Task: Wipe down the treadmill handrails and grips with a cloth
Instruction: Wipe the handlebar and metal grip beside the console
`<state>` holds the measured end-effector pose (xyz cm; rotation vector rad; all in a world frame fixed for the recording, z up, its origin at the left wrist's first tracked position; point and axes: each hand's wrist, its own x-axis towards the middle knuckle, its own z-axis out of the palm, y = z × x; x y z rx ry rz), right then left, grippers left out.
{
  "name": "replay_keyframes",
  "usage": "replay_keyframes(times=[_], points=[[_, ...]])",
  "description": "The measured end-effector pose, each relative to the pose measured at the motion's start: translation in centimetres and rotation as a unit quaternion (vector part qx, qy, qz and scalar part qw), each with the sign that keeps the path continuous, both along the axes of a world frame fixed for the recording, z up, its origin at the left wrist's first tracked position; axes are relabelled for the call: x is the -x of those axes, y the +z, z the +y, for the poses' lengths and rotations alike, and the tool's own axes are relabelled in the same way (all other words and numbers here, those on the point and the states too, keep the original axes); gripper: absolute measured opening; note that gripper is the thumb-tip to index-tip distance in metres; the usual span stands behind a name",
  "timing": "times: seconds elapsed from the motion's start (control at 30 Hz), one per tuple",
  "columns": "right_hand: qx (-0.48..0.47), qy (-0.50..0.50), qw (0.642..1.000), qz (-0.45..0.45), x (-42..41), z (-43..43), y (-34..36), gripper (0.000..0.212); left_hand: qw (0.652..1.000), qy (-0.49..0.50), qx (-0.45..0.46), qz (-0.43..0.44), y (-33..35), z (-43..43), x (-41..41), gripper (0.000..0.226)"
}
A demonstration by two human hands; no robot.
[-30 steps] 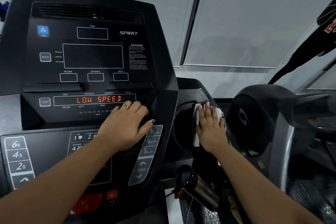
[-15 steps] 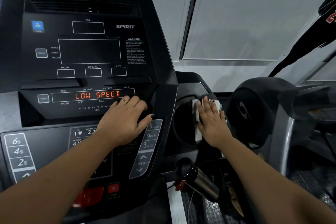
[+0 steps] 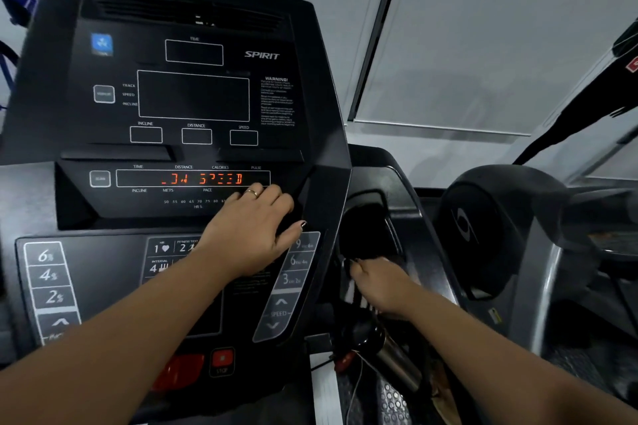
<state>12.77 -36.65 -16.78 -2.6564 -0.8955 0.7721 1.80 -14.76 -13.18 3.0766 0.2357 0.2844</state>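
Your left hand (image 3: pixel 255 235) rests palm-down on console (image 3: pixel 103 269), fingers loosely bent at ledge under display, thumb out right, holding nothing. Your right hand (image 3: pixel 379 285) lies over cloth (image 3: pixel 351 290) on side rail (image 3: pixel 411 203), right of console. Fingers bent down on cloth; grip or mere press, cannot tell. Cloth blurred: white strip, long axis roughly up-down in view. 2 hands apart.

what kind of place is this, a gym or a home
Probably a gym or fitness room: a Spirit treadmill console with speed keys fills the view, and a second machine stands right beside it.
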Motion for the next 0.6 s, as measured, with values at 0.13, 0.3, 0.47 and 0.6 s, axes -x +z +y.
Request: replay_keyframes(times=[0.13, 0.3, 0.47, 0.6], points=[[-0.076, -0.148, 0.968, 0.189, -1.3, 2.9, -0.1, 0.042, 1.0, 0.001, 0.0, 0.001, 0.0, 0.0, -0.1, 0.045], [-0.247, -0.311, 0.861, 0.317, -1.9, 4.7, -1.0, 0.033, 1.0, -0.001, -0.002, 0.005, 0.2, 0.0, -0.2, 0.045], [-0.231, -0.294, 0.871, 0.317, -1.4, 4.6, -0.3, 0.037, 1.0, -0.002, 0.002, 0.0, 0.0, 0.1, -0.1, 0.046], [-0.037, -0.137, 0.967, 0.211, -1.5, 2.5, 0.8, 0.05, 1.0, 0.002, -0.002, -0.005, 0.0, 0.0, 0.0, 0.048]])
